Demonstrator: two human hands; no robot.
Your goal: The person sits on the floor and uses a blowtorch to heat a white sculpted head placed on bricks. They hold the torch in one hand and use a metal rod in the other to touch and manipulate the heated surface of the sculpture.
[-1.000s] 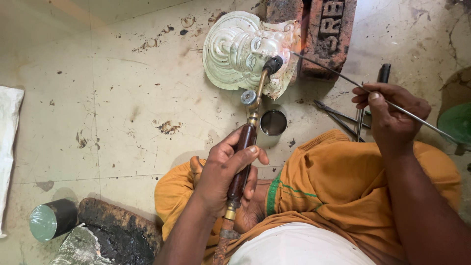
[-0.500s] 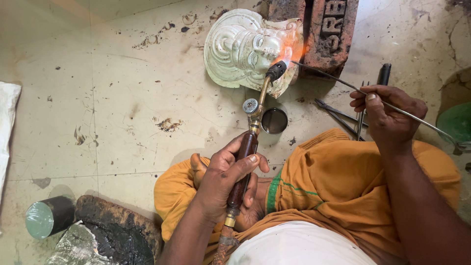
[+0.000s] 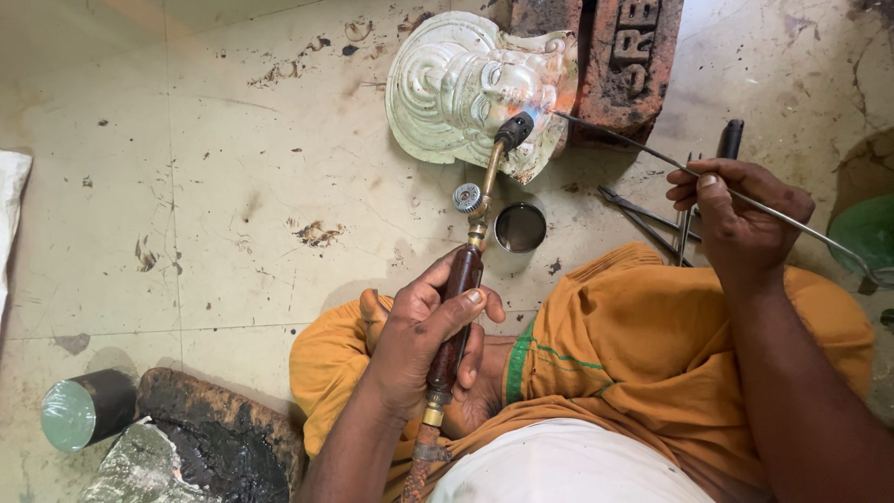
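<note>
My left hand (image 3: 430,328) grips the dark red handle of a brass gas torch (image 3: 473,212). Its black nozzle points at a pale metal face mask (image 3: 466,88) lying on the floor, and a small flame glows on the mask's right side. My right hand (image 3: 740,212) holds a long thin metal rod (image 3: 633,142). The rod's tip reaches the heated spot on the mask. I sit cross-legged in orange cloth (image 3: 643,345).
Red bricks (image 3: 626,58) stand behind the mask. A small round tin (image 3: 520,227) sits by the torch. Metal tools (image 3: 666,219) lie near my right hand, a green bowl (image 3: 868,231) at far right. A grey can (image 3: 88,408) and a blackened block (image 3: 219,428) lie lower left.
The view has shifted slightly. The torch nozzle has stayed at the mask's right side, where the flame now shows. The rod's tip has come to the heated spot.
</note>
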